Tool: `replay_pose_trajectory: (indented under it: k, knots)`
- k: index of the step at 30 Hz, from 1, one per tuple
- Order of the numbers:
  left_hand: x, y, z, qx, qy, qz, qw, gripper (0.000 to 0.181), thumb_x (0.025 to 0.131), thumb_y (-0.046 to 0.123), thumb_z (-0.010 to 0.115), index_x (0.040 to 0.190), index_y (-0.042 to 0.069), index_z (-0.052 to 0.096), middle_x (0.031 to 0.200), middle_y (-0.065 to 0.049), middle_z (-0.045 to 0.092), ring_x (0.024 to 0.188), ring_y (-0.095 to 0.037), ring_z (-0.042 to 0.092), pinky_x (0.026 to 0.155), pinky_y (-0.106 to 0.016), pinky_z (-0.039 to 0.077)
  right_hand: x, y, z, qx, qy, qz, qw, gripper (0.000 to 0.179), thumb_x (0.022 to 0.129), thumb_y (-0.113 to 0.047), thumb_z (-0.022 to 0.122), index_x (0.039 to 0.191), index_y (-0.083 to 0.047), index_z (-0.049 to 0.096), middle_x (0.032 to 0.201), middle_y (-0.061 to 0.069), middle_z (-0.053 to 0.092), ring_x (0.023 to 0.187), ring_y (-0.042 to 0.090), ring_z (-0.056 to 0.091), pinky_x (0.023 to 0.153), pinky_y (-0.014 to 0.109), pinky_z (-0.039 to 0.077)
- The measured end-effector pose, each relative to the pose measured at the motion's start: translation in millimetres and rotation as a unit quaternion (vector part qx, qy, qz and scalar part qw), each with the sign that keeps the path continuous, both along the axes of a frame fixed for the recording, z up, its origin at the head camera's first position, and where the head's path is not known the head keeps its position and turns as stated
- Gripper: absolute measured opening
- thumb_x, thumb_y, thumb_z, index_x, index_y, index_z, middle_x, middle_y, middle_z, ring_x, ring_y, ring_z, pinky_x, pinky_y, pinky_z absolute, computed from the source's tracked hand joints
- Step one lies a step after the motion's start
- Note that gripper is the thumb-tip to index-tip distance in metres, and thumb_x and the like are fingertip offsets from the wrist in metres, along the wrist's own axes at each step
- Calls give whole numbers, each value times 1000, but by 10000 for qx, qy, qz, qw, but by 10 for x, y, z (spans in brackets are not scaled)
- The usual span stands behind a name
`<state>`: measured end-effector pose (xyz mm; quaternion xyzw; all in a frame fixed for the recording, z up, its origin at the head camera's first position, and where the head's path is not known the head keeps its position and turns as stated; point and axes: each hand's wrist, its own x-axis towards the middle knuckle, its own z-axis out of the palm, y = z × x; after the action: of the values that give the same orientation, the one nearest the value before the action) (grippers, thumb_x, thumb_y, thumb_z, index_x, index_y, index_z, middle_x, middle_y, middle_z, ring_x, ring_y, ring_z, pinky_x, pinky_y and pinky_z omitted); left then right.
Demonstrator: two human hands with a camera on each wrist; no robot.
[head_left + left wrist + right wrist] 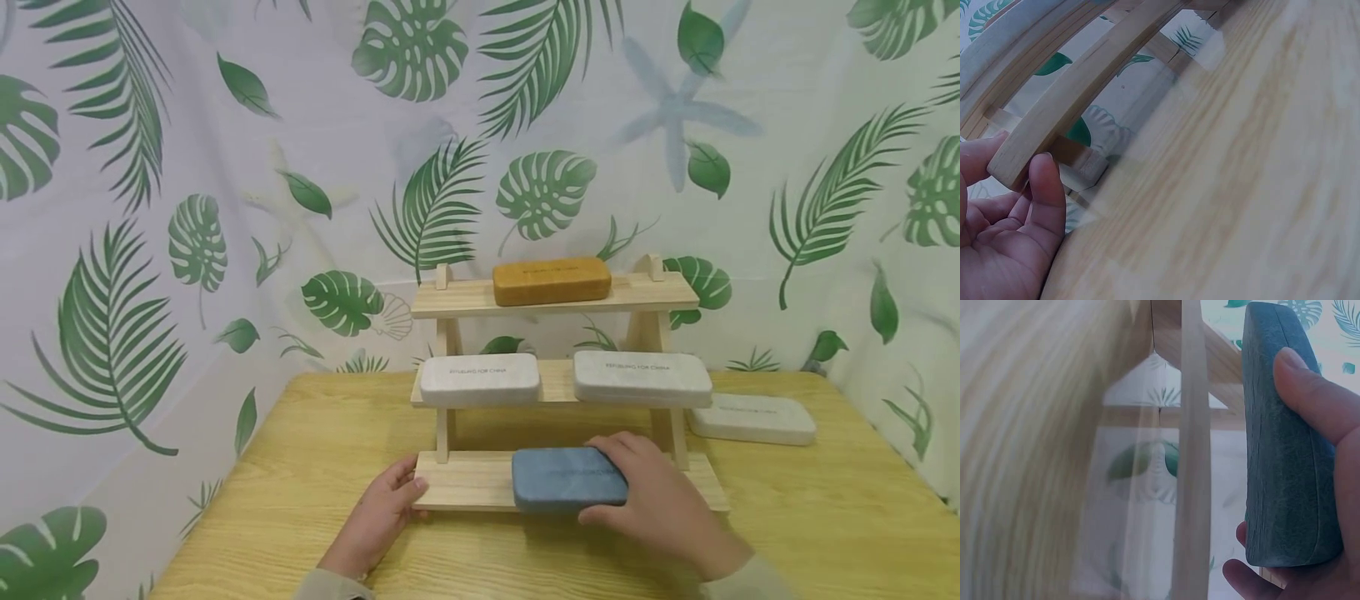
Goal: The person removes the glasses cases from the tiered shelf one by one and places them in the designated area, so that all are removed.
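Note:
A blue glasses case (566,479) is gripped at its right end by my right hand (651,500), thumb on the near side and fingers over the far side. In the right wrist view the case (1288,444) stands apart from the edge of the wooden rack's bottom shelf (1192,450). My left hand (381,512) pinches the left end of that shelf (465,483); the left wrist view shows thumb and fingers about the board's end (1041,140). Two white glasses cases (480,379) lie on the middle shelf and an orange glasses case (551,282) on the top shelf.
Another white glasses case (752,418) lies on the wooden table (315,433), right of the rack and partly behind it. A leaf-patterned cloth (315,125) hangs behind the table and along its sides.

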<state>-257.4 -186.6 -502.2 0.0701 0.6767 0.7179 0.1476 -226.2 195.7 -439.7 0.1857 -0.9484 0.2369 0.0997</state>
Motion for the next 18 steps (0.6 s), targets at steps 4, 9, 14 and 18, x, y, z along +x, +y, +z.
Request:
replay_pose_trajectory:
  k: [4,9,14,18]
  knots:
    - [1,5,-12,-24,17,-8,10000,76,106,29,57,158,-7,14,150,-27,39,121,-25,54,91,-37,52,3,105,37,-9,100,-66,9999,93,69,-78,75,136,-16,62,125,4,61,115,29,55,93,52,49]
    - [-19,4,-17,-35,39,33,10000,75,106,27,57,158,-7,16,150,-27,39,121,-25,54,91,-37,53,4,222,59,-35,162,-123,9998,94,70,-79,72,138,-16,60,132,8,59,119,33,53,93,56,48]
    - [-20,-3,-26,-30,15,41,10000,75,106,27,57,158,-7,16,151,-28,38,120,-25,53,90,-37,53,15,365,68,-88,70,-151,9998,94,72,-77,73,142,-16,56,138,9,55,126,35,48,97,59,46]
    - [-9,-5,-20,-48,-3,8,10000,77,106,30,57,158,-6,15,151,-27,38,121,-25,53,91,-37,52,54,504,132,-16,-27,-280,9996,95,74,-77,72,144,-14,54,139,11,54,126,37,49,96,60,46]
